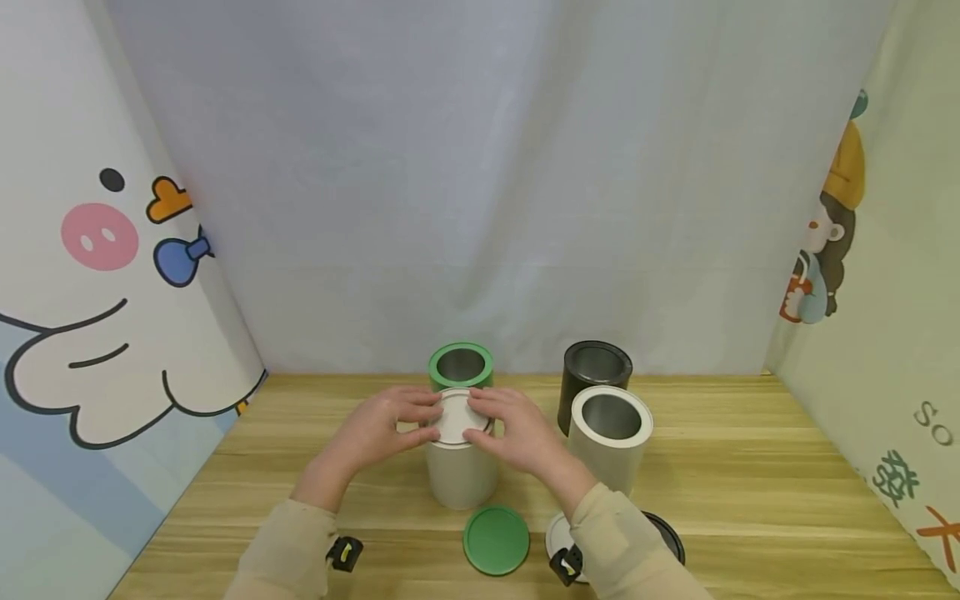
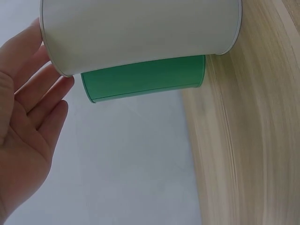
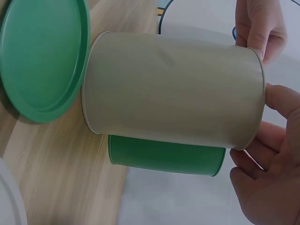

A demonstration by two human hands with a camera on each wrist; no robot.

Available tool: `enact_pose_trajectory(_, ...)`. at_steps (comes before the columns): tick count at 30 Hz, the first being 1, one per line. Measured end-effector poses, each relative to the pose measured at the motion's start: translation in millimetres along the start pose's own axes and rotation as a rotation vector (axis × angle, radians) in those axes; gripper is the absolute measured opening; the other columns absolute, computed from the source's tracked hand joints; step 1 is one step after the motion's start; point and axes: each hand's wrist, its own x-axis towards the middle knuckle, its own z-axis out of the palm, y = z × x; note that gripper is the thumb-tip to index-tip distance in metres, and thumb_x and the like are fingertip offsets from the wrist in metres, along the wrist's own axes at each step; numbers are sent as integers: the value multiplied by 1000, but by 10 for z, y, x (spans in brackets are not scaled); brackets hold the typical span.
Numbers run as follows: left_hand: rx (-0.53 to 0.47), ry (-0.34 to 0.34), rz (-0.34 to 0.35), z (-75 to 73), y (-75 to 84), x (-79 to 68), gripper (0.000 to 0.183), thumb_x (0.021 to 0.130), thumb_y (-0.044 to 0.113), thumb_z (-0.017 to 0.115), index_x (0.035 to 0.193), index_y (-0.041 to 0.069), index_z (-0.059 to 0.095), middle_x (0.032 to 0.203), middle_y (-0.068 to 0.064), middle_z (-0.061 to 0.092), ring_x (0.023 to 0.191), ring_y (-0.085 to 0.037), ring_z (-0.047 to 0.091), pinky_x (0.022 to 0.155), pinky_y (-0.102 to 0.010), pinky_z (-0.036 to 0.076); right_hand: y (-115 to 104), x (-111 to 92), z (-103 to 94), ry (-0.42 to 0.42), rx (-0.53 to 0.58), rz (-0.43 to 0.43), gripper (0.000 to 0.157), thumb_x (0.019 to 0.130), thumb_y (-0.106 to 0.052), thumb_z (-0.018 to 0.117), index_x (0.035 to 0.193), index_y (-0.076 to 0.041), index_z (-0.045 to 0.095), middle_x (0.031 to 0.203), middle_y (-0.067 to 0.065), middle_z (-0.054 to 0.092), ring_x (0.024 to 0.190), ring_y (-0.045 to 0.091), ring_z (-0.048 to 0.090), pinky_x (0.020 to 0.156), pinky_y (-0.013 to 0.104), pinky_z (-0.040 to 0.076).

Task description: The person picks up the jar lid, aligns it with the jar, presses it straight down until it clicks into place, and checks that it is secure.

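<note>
A white lid (image 1: 453,417) sits on the top of a white can (image 1: 462,479) that stands upright on the table. My left hand (image 1: 378,429) touches the lid's left side with its fingers and thumb. From the other side my right hand (image 1: 521,425) rests its fingertips and thumb on the lid's right part. In both wrist views the fingers lie by the can's top rim, apart from its lower wall. Directly behind stands an uncovered green can (image 1: 461,379), partly hidden by the white one. A green lid (image 1: 496,540) lies flat in front.
To the right are an uncovered second white can (image 1: 611,450) and an uncovered black can (image 1: 573,396) behind it. A second white lid (image 1: 557,537) and a black lid (image 1: 667,537) lie near the front, partly covered by the right sleeve. A grey curtain (image 1: 480,208) hangs behind the table.
</note>
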Motion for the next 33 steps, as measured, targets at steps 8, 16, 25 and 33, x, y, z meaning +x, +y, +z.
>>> enact_pose_trajectory(8, -33, -15, -49, 12, 5, -9, 36, 88, 21, 78, 117, 0, 73, 126, -12, 67, 115, -32, 61, 95, -48, 51, 3, -4, 9, -10, 14, 25, 45, 91, -23, 73, 128, 2, 65, 136, 12, 60, 128, 34, 52, 108, 52, 39)
enact_pose_trajectory(16, -66, -32, -83, 4, 6, -1, 36, 88, 21, 77, 118, 1, 72, 126, -10, 66, 116, -32, 61, 96, -48, 51, 11, 18, -14, -33, -14, 21, 47, 91, -26, 72, 128, 1, 65, 134, 13, 61, 126, 37, 53, 106, 51, 41)
enact_pose_trajectory(25, -60, -13, -85, 32, -17, -20, 39, 89, 22, 77, 121, 1, 70, 126, -11, 66, 117, -33, 60, 96, -50, 50, 22, 19, -8, -29, -12, 19, 47, 91, -27, 71, 129, 1, 65, 134, 12, 61, 124, 35, 54, 105, 50, 42)
enact_pose_trajectory(33, -65, -33, -81, 8, -21, 8, 40, 88, 23, 77, 121, 1, 71, 126, -12, 66, 117, -33, 60, 98, -50, 49, 27, 36, -19, -50, -16, 27, 48, 91, -28, 71, 130, 1, 64, 134, 13, 61, 124, 35, 54, 105, 51, 42)
